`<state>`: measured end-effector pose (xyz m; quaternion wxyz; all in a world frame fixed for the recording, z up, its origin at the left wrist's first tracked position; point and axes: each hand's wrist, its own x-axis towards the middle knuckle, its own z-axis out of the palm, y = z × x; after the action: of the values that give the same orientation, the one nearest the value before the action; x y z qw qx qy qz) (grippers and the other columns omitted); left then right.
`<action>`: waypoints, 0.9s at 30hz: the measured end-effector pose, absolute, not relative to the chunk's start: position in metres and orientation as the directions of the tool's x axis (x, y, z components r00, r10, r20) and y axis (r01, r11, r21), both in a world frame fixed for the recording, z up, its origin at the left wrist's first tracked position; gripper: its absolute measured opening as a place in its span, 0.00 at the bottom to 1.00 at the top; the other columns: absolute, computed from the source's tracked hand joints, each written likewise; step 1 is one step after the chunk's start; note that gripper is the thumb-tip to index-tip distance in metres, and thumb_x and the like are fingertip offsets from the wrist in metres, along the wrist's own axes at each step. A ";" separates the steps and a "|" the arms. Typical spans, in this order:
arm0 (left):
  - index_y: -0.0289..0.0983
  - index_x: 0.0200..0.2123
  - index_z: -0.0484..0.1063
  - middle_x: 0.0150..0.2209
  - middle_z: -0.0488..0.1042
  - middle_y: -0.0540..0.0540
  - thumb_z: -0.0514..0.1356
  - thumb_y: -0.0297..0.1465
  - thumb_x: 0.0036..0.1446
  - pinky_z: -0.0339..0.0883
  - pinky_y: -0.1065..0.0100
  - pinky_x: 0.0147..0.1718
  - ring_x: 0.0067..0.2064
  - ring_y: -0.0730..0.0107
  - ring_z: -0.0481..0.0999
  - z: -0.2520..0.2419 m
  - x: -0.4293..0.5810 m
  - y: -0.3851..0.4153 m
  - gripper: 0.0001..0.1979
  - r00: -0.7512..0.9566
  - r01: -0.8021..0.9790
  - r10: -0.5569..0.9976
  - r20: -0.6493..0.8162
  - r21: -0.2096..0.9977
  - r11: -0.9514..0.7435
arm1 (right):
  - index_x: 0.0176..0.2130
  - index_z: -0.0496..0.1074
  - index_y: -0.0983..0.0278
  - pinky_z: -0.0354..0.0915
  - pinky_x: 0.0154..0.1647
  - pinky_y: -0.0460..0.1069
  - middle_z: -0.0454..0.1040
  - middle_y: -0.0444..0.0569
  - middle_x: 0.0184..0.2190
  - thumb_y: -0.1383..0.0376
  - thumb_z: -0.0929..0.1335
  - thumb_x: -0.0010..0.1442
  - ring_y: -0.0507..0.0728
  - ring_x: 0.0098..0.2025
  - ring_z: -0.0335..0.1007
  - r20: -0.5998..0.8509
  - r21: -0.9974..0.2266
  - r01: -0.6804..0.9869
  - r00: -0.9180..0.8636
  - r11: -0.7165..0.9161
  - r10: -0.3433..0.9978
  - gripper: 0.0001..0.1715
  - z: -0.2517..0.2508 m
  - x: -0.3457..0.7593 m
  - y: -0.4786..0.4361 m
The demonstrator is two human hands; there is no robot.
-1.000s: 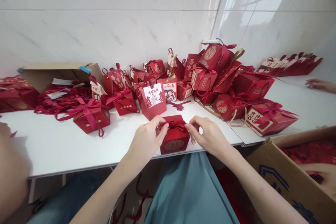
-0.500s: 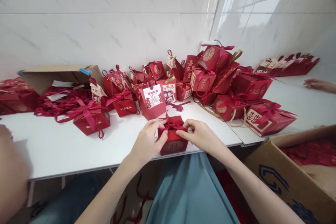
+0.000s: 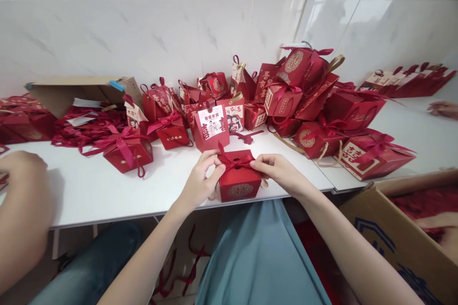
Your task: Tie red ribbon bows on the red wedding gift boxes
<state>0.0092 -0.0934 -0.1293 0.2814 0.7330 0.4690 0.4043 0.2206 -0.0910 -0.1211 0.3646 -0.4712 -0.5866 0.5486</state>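
Your left hand (image 3: 201,178) pinches the red ribbon (image 3: 239,162) on one side of its knot, and your right hand (image 3: 281,171) grips it on the other. The ribbon lies across the red box (image 3: 240,190) — upright at the near edge of the tabletop (image 3: 89,190), before the card-fronted box (image 3: 213,128).

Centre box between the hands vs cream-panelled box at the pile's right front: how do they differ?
Print: centre box has a round gold medallion on its front; cream-panelled box has a cream panel with red characters.
Contact: left hand and right hand pinch the centre box's ribbon; neither touches the cream-panelled box.
Ribbon colour: centre box's deep red; cream-panelled box's pinker.
Shared: both red, ribbon on top.
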 end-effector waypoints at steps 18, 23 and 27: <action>0.39 0.24 0.59 0.54 0.69 0.43 0.52 0.33 0.56 0.59 0.60 0.55 0.54 0.63 0.69 -0.132 0.016 -0.092 0.10 0.257 0.398 0.919 0.297 0.834 -0.381 | 0.29 0.72 0.65 0.58 0.34 0.46 0.73 0.45 0.29 0.55 0.64 0.58 0.52 0.31 0.66 0.264 -0.773 0.507 -0.288 0.381 0.920 0.17 -0.089 0.223 -0.062; 0.39 0.24 0.60 0.51 0.68 0.42 0.54 0.33 0.55 0.60 0.59 0.55 0.54 0.62 0.68 -0.132 0.013 -0.091 0.09 0.273 0.426 0.910 0.311 0.810 -0.404 | 0.25 0.74 0.65 0.57 0.27 0.45 0.74 0.45 0.24 0.54 0.66 0.55 0.51 0.26 0.65 0.186 -0.620 0.590 -0.530 0.517 0.827 0.18 -0.080 0.189 -0.055; 0.38 0.26 0.62 0.49 0.67 0.42 0.56 0.32 0.53 0.64 0.59 0.52 0.54 0.63 0.68 -0.135 0.011 -0.089 0.06 0.262 0.412 0.899 0.352 0.801 -0.434 | 0.25 0.75 0.65 0.58 0.28 0.45 0.75 0.44 0.23 0.63 0.67 0.52 0.51 0.26 0.66 0.140 -0.625 0.578 -0.577 0.524 0.805 0.10 -0.081 0.186 -0.052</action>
<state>0.0111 -0.0889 -0.1347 0.2933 0.7381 0.4439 0.4149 0.1859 -0.0521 -0.0808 0.2118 -0.4083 -0.8468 0.2672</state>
